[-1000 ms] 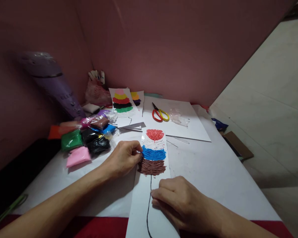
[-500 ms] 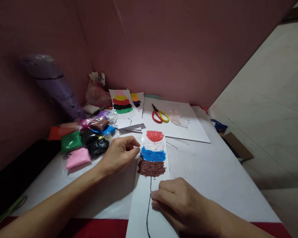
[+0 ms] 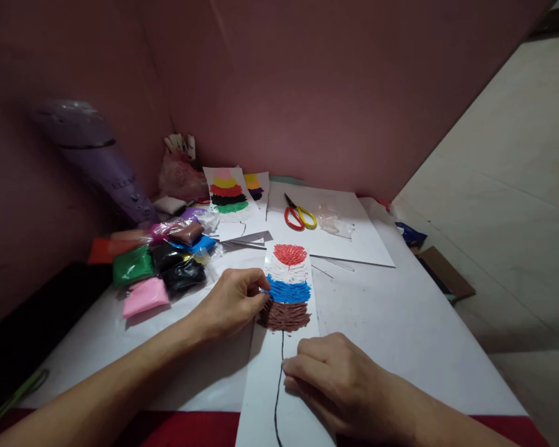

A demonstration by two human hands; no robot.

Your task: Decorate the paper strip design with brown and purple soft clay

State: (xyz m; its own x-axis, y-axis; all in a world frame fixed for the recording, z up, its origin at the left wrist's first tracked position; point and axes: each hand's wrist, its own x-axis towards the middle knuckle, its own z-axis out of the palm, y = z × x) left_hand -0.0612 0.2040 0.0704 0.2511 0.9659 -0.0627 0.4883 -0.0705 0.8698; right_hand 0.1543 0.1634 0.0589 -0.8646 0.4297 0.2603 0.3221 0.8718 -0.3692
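A long white card (image 3: 256, 397) lies in front of me, with red, white, blue and brown textured clay bands (image 3: 286, 292) on its upper part. A black drawn line runs down from the brown band. My left hand (image 3: 235, 301) is closed in a pinch at the left edge of the blue and brown bands; whatever is between its fingertips is too small to make out. Over the lower card rests my right hand (image 3: 333, 382), its fingers curled and pressed together beside the black line. What it grips, if anything, is hidden.
Bagged clay packs, among them a green one (image 3: 133, 266) and a pink one (image 3: 146, 298), lie at left. Red-and-yellow-handled scissors (image 3: 300, 214) rest on a white board (image 3: 368, 236) behind. Near them are a ruler (image 3: 249, 239) and a card with coloured bands (image 3: 235, 223). A purple bottle (image 3: 105, 161) leans at left.
My left hand has moved slightly down and right, from beside the blue band to where blue meets brown. My right hand has stayed in place.
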